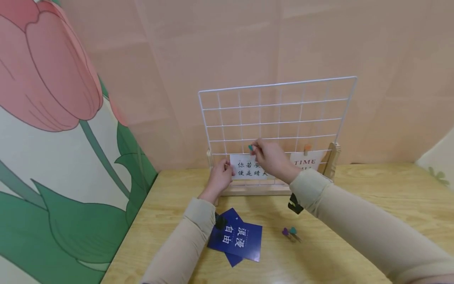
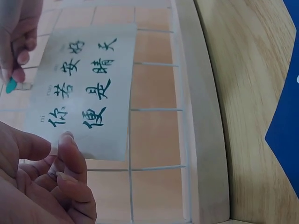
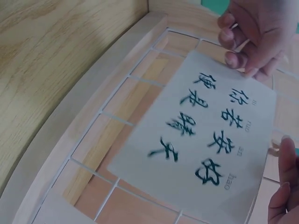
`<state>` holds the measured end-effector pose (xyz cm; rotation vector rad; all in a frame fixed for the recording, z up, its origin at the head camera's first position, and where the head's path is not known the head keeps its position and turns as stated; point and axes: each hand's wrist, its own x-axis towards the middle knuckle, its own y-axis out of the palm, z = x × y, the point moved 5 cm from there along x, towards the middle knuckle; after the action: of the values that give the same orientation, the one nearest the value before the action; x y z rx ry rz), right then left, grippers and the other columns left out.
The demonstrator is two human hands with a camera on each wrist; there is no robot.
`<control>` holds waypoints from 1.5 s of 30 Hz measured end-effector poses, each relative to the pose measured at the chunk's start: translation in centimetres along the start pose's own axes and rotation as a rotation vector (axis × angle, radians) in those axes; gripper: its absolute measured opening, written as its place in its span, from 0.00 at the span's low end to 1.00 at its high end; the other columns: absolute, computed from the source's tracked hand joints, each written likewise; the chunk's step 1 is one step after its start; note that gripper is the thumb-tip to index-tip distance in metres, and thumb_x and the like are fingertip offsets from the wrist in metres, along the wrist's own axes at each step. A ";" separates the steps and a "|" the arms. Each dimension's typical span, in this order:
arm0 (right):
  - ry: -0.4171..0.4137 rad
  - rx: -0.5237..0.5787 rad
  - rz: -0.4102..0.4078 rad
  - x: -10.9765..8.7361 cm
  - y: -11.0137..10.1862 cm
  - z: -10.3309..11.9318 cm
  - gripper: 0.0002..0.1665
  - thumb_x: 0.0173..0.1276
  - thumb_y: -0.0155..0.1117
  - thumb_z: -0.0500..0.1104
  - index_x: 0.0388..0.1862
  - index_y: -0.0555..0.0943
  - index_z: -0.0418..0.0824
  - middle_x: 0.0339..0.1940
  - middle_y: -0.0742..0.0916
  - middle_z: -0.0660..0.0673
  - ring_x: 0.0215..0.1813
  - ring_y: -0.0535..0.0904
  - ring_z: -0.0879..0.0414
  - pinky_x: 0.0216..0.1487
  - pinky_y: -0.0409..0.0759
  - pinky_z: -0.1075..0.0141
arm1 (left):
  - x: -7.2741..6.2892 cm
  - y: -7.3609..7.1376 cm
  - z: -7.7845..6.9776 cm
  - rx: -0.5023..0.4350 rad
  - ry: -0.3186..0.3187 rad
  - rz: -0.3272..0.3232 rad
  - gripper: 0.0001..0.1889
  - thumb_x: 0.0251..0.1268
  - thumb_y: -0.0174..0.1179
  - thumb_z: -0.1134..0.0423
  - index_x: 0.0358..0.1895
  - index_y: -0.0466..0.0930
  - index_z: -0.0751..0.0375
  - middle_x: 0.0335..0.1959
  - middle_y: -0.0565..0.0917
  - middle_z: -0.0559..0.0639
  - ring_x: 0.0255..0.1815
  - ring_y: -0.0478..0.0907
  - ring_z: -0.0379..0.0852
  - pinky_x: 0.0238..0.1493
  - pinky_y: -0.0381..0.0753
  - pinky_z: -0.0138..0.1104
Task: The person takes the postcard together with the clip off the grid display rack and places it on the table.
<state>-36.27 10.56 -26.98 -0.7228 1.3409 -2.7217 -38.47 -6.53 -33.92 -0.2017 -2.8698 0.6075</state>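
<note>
A white card with dark handwritten-style characters stands against the lower part of a white wire grid. My left hand pinches the card by its left edge between thumb and fingers. At the card's top edge, my right hand pinches a small clip with a teal end. The clip's pale body points toward the card in the left wrist view. Part of the characters is hidden behind my right hand in the head view.
A card reading TIME hangs at the grid's right under an orange clip. The grid stands in a wooden base. Blue cards lie overlapped on the table, with purple and teal clips to their right.
</note>
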 end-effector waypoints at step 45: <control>-0.160 -0.167 0.034 -5.3 -0.7 -2.5 0.09 0.78 0.59 0.35 0.49 0.82 0.31 0.34 0.87 0.44 0.28 0.77 0.60 0.28 0.77 0.66 | -3.6 -3.6 2.5 0.029 0.041 0.099 0.06 0.79 0.50 0.69 0.40 0.72 0.66 0.24 0.75 0.52 0.23 0.71 0.44 0.25 0.73 0.34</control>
<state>-32.49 13.98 -29.85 -0.8991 1.5386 -2.4867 -35.86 -11.41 -35.24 -0.3491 -2.8235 0.6547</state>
